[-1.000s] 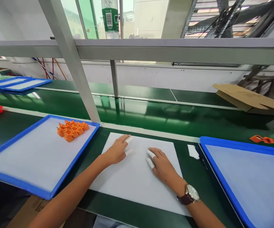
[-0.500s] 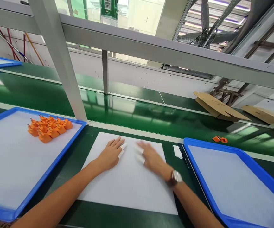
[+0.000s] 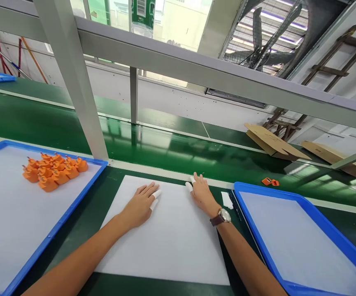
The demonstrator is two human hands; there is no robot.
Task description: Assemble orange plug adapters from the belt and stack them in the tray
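Note:
A large white sheet of paper (image 3: pixel 171 242) lies flat on the dark green table between my arms. My left hand (image 3: pixel 140 205) rests on its upper left part, palm down with fingers stretched out. Near the sheet's upper right edge is my right hand (image 3: pixel 203 194), fingers spread, a watch (image 3: pixel 221 217) on its wrist. White finger covers sit on the thumb and index finger of each hand. Neither hand holds anything. To the left, a blue-rimmed tray (image 3: pixel 73 205) bears a cluster of orange plastic pieces (image 3: pixel 56 169).
Another blue-rimmed tray (image 3: pixel 267 242) with a white lining stands at right. A torn white scrap (image 3: pixel 227 200) lies beside it. Two orange pieces (image 3: pixel 270 181) rest on the green conveyor belt (image 3: pixel 171 152) behind. A grey metal post (image 3: pixel 75 90) and crossbar rise ahead; cardboard (image 3: pixel 273 142) lies beyond.
My right hand has moved up and outward toward the sheet's upper right edge. My left hand stays on the paper. The whole view has shifted slightly.

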